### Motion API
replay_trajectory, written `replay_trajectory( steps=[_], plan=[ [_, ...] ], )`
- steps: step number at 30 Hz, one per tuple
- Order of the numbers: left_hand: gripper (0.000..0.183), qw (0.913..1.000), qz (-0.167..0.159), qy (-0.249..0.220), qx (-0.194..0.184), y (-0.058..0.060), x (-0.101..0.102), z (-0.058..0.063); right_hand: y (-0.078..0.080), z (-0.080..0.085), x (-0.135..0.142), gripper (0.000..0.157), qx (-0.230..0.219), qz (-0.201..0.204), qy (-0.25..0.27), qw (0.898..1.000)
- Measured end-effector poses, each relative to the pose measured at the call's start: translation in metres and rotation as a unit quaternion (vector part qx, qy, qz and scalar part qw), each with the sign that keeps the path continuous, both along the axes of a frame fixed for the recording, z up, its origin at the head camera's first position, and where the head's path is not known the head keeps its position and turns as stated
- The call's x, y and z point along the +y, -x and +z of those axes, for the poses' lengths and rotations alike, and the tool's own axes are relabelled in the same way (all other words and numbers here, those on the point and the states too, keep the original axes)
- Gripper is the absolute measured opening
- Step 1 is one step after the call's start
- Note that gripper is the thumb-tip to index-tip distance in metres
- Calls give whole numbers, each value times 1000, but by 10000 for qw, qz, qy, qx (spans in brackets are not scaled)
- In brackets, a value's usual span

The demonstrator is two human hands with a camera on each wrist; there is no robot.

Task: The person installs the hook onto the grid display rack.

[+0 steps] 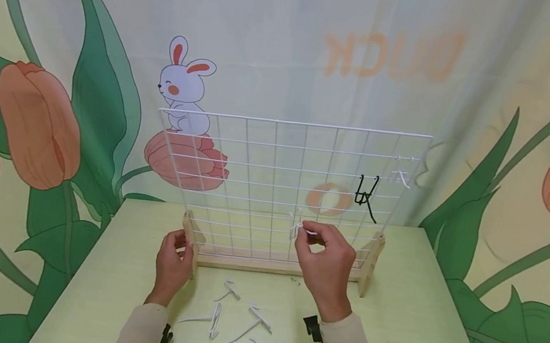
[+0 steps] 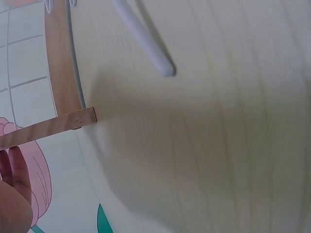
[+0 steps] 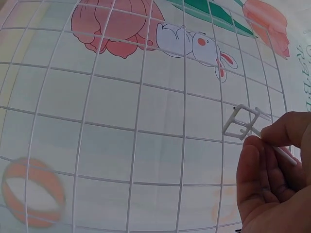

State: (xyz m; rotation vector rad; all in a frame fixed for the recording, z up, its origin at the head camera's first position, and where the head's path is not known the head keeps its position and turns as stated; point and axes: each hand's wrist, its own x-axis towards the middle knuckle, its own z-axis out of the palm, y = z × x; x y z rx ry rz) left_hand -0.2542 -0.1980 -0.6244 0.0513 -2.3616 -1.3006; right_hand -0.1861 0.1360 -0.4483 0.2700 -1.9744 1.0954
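- Right hand (image 1: pixel 328 261): thumb and fingertips pinch a white hook (image 3: pixel 238 124) by its prong, backplate facing the grid. Hook sits at the low part of the wire grid (image 1: pixel 292 122), right of middle. Contact with the wires: cannot tell.
- Left hand (image 1: pixel 173 265): at the near left, fingertips touching the stand's left wooden leg (image 1: pixel 194 263). Whether they grip or only brace: cannot tell.
- Slip risk: the pinch is small and the prong thin. A bump against a wire could twist the hook or drop it.
- Misalignment risk: white hook, white wires, pale curtain behind; low contrast could hide one catch missing its wire, leaving the hook tilted.
- Tipping risk: a hard push or pull on the grid could rock or slide the stand, more so if the left hand is merely resting there.
- Neighbours: black hook (image 1: pixel 363 198) and another white hook (image 1: pixel 401 178) hang farther right and higher; a shaken grid might jog them loose.
- Near side: four loose white hooks lie on the table (image 1: pixel 416 332) between the forearms. A low sleeve or wrist camera could sweep one aside.
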Motion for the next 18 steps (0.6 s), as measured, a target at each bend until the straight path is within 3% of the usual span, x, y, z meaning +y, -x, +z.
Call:
replay_trajectory(
  steps=[18],
  plan=[
    [35,10000,18,-23,-85,-2,0,3,20,20,-7,9,423,19,-55,9991]
  ],
)
